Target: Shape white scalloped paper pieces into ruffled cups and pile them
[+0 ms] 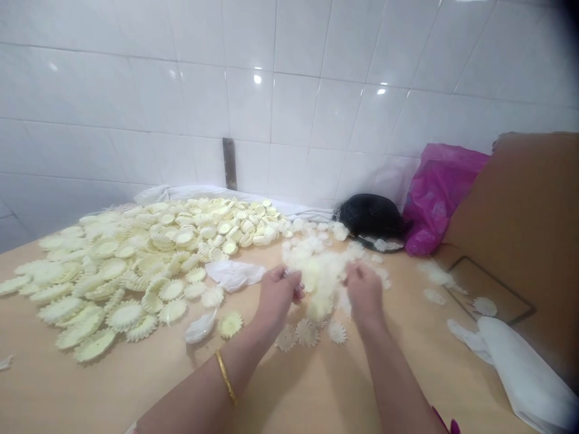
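Observation:
My left hand [279, 293] is closed, thumb pressed to the fingers, at the left edge of a small heap of thin white scalloped discs [307, 333]. My right hand [364, 294] is closed in a pinch at the heap's right side. Pale yellowish pieces [320, 298] lie or hang between the two hands, too blurred to separate. What either hand pinches cannot be made out. Left of my left wrist lies a single pale yellow disc with a toothed edge [230, 324]. Near it are a small clear-wrapped white bundle [200, 327] and a crumpled white sheet [234, 275].
A large pile of pale yellow toothed discs [124, 315] covers the table's [113, 395] left side. Behind on the right sit a black bag [373, 216] and a magenta plastic bag [441, 193]. A brown cardboard box [534, 229] and white cloth [527, 367] flank the right edge.

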Action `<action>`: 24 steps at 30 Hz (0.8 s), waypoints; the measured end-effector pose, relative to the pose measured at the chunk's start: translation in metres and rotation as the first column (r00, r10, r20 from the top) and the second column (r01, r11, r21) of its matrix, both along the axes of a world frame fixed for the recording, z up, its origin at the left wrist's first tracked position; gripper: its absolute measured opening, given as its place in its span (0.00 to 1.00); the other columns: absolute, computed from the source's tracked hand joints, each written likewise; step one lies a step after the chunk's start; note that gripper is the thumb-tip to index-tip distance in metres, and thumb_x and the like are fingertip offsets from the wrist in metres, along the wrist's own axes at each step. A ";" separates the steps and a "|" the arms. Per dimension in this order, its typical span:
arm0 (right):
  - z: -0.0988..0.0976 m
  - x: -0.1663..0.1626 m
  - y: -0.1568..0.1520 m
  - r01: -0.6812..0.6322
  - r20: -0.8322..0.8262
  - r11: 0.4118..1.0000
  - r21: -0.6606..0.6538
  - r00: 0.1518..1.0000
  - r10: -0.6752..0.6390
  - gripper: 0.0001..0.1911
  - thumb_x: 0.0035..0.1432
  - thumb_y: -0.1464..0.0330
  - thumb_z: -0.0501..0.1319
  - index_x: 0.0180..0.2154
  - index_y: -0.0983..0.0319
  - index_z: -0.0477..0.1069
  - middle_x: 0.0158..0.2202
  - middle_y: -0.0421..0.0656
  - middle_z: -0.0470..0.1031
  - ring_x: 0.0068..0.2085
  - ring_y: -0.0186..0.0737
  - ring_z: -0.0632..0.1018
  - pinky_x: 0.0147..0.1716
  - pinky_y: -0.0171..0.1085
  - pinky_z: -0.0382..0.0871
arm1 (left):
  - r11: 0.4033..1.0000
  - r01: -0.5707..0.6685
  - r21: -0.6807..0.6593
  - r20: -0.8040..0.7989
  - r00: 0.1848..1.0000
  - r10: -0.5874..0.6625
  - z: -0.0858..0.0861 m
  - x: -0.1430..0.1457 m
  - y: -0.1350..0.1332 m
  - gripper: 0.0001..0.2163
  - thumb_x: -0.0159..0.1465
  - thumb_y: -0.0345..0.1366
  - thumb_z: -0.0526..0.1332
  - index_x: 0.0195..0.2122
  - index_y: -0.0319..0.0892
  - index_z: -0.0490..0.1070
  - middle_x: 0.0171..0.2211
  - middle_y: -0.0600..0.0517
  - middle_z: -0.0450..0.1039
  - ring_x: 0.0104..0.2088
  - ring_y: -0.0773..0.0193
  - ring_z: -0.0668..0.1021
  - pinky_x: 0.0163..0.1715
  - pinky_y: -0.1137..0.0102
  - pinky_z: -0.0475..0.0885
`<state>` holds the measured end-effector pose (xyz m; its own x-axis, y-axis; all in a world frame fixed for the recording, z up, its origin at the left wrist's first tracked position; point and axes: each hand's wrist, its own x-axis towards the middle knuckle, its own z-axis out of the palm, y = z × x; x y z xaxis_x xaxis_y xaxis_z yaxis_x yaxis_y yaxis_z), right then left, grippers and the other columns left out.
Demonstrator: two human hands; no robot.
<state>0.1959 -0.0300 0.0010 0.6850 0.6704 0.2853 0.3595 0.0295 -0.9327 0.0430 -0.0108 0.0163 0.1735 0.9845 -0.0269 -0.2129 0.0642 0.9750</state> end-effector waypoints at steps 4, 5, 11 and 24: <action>-0.006 0.017 0.005 -0.001 0.092 1.000 0.009 0.996 0.000 0.13 0.51 0.62 0.52 0.19 0.60 0.62 0.18 0.38 0.64 0.24 0.37 0.66 0.25 0.35 0.58 | 0.993 0.030 0.115 -0.237 0.971 -0.001 0.000 -0.007 0.005 0.18 0.51 0.43 0.62 0.38 0.36 0.67 0.29 0.47 0.71 0.26 0.63 0.74 0.25 0.70 0.68; -0.007 0.016 0.006 -0.037 0.116 0.999 0.013 0.993 0.036 0.11 0.50 0.63 0.53 0.21 0.61 0.65 0.22 0.40 0.68 0.28 0.38 0.68 0.29 0.36 0.61 | 0.987 0.069 0.145 -0.329 0.944 -0.018 0.000 -0.009 0.004 0.26 0.50 0.46 0.62 0.47 0.37 0.64 0.37 0.43 0.71 0.34 0.59 0.75 0.30 0.67 0.70; 0.000 0.006 0.003 -0.040 0.303 0.998 0.048 0.953 0.024 0.15 0.53 0.64 0.50 0.32 0.62 0.73 0.37 0.48 0.73 0.40 0.44 0.71 0.42 0.41 0.60 | 0.845 0.439 0.305 -0.843 0.537 0.026 -0.003 -0.023 -0.027 0.45 0.49 0.60 0.56 0.63 0.48 0.37 0.64 0.42 0.37 0.62 0.43 0.41 0.54 0.47 0.49; 0.002 0.022 0.002 0.251 0.233 0.962 0.111 0.934 -0.271 0.15 0.54 0.62 0.49 0.25 0.62 0.69 0.30 0.48 0.74 0.34 0.44 0.70 0.35 0.38 0.59 | 0.799 0.537 0.270 -0.961 0.198 0.192 -0.041 0.054 0.004 0.33 0.57 0.60 0.39 0.62 0.54 0.42 0.64 0.44 0.31 0.60 0.38 0.35 0.53 0.42 0.39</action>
